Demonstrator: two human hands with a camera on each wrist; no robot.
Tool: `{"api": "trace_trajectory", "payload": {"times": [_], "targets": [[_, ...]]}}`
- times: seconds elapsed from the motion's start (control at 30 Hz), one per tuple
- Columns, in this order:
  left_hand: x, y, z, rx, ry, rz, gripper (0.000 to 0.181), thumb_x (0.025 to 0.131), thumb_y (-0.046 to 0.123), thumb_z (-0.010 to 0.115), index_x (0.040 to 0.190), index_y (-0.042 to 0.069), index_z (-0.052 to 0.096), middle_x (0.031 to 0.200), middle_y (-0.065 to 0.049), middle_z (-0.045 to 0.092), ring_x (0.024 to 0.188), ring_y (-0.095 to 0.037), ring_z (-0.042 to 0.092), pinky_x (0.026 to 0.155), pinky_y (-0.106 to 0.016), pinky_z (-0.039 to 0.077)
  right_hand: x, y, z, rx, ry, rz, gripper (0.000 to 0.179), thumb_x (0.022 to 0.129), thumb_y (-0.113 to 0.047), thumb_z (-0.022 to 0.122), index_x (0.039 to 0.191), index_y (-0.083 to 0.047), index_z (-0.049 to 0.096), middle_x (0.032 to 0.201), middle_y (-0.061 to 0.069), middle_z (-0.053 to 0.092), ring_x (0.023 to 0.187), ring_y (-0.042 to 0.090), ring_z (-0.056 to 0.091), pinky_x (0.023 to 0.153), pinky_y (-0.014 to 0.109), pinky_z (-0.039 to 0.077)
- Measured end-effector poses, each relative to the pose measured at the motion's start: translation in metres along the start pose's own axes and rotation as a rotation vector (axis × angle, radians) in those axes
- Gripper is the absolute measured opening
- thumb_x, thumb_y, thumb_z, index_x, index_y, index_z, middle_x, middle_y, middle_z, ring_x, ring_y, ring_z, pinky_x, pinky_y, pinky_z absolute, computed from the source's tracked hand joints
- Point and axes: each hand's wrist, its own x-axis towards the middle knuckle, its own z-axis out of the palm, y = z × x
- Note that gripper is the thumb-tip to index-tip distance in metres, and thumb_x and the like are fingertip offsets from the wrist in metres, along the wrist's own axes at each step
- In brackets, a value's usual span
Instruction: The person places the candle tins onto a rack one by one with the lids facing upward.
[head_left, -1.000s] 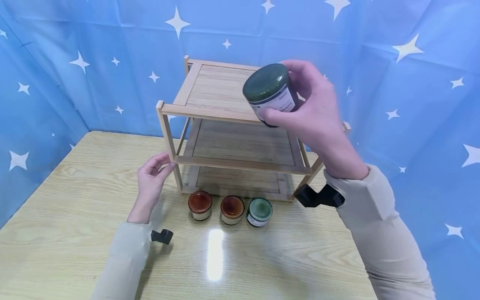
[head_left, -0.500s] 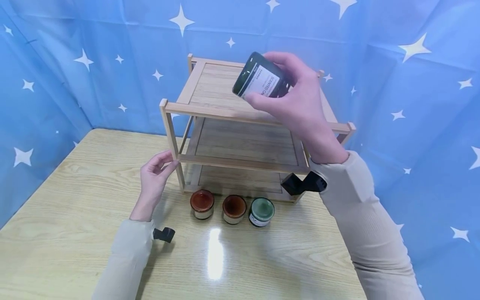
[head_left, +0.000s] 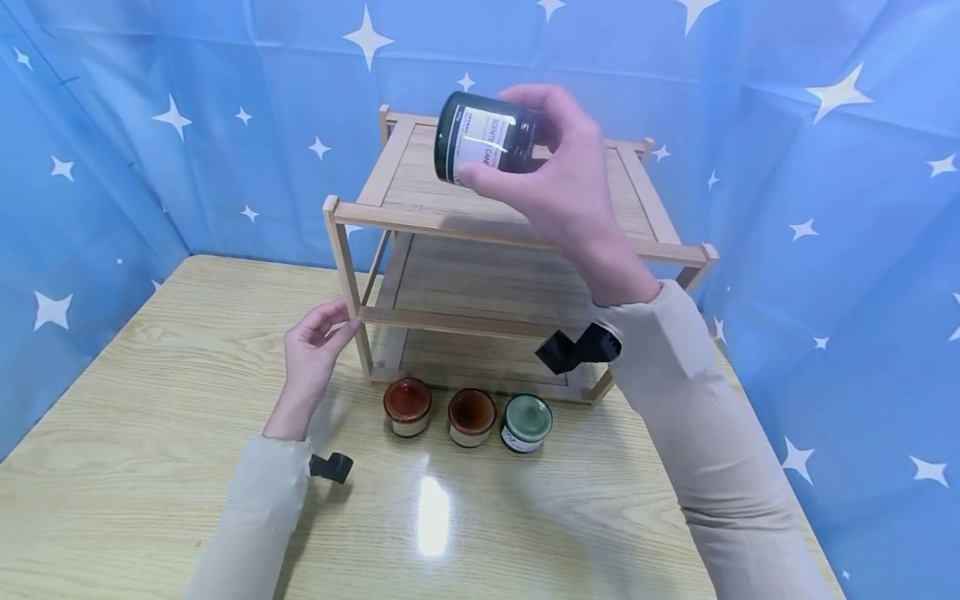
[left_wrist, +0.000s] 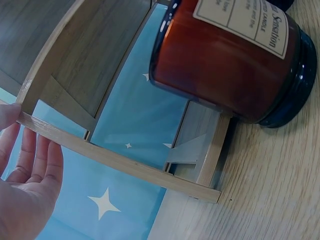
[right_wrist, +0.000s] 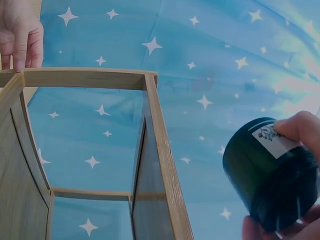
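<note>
My right hand [head_left: 570, 183] grips a dark green scented candle jar [head_left: 480, 137], tipped on its side over the top board of a three-tier wooden shelf rack [head_left: 450, 222]. Its white label faces the head camera; in the right wrist view the thumb lies on the jar's [right_wrist: 270, 170] label. Down at the rack's front left post, my left hand [head_left: 311, 358] pinches the wood between thumb and fingers, also seen in the left wrist view. Along the rack's foot stand a reddish-brown candle jar [head_left: 407, 404], a brown one [head_left: 471, 417] and a lighter green-topped one [head_left: 527, 422].
The rack stands on a light wood-grain table [head_left: 150, 433] near a blue curtain [head_left: 247, 142] with white stars. In the left wrist view a large amber candle jar [left_wrist: 220, 65] stands close in front of the camera.
My right hand has carried the dark green jar left over the top board, turning it from nearly upside down onto its side. The left hand keeps its place on the post.
</note>
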Motion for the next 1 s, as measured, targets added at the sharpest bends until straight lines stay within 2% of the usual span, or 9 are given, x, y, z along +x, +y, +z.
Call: {"api": "trace_trajectory", "payload": {"times": [0.13, 0.37, 0.53, 0.63, 0.8, 1.0], "targets": [[-0.001, 0.001, 0.001, -0.004, 0.004, -0.005, 0.039, 0.08, -0.019, 0.059, 0.097, 0.015, 0.07, 0.089, 0.003, 0.068, 0.086, -0.009, 0.062, 0.081, -0.022, 0.053, 0.003, -0.002, 0.004, -0.033, -0.011, 0.0, 0.054, 0.068, -0.009, 0.081, 0.116, -0.004, 0.057, 0.106, 0.004, 0.057, 0.088, 0.017, 0.053, 0.07, 0.025, 0.049], [-0.001, 0.002, 0.002, -0.016, 0.008, -0.006, 0.041, 0.08, -0.02, 0.058, 0.095, 0.016, 0.07, 0.088, 0.003, 0.067, 0.086, -0.009, 0.062, 0.082, -0.021, 0.053, 0.011, -0.008, 0.015, -0.028, -0.005, 0.05, 0.057, 0.065, -0.008, 0.083, 0.109, -0.006, 0.048, 0.101, 0.005, 0.061, 0.089, 0.016, 0.057, 0.073, 0.025, 0.053], [-0.001, -0.001, 0.001, -0.006, 0.008, -0.005, 0.042, 0.08, -0.02, 0.057, 0.095, 0.017, 0.07, 0.088, 0.004, 0.068, 0.086, -0.008, 0.062, 0.082, -0.022, 0.053, 0.016, -0.008, 0.018, -0.058, -0.019, 0.096, 0.056, 0.066, -0.009, 0.083, 0.113, -0.007, 0.053, 0.097, 0.005, 0.059, 0.085, 0.016, 0.057, 0.075, 0.024, 0.049], [-0.001, -0.001, 0.002, 0.008, 0.01, -0.003, 0.043, 0.08, -0.02, 0.057, 0.095, 0.019, 0.069, 0.087, 0.005, 0.068, 0.086, -0.008, 0.062, 0.082, -0.021, 0.053, 0.02, -0.008, 0.021, -0.055, -0.048, 0.15, 0.058, 0.067, -0.007, 0.082, 0.117, -0.008, 0.054, 0.102, 0.005, 0.06, 0.09, 0.015, 0.058, 0.079, 0.022, 0.049], [-0.001, -0.001, 0.003, 0.01, 0.007, -0.003, 0.045, 0.08, -0.02, 0.057, 0.094, 0.021, 0.069, 0.088, 0.005, 0.068, 0.086, -0.008, 0.062, 0.082, -0.021, 0.053, 0.027, -0.01, 0.024, -0.152, -0.075, 0.251, 0.066, 0.067, -0.011, 0.084, 0.122, -0.008, 0.048, 0.11, 0.002, 0.058, 0.1, 0.011, 0.054, 0.086, 0.015, 0.043], [-0.001, 0.0, 0.004, 0.026, 0.006, -0.008, 0.043, 0.081, -0.018, 0.058, 0.094, 0.021, 0.069, 0.088, 0.006, 0.068, 0.087, -0.007, 0.062, 0.082, -0.021, 0.053, 0.032, -0.008, 0.026, -0.173, -0.145, 0.259, 0.069, 0.066, -0.003, 0.082, 0.127, -0.009, 0.05, 0.117, 0.002, 0.056, 0.102, 0.011, 0.054, 0.088, 0.017, 0.045]]}}
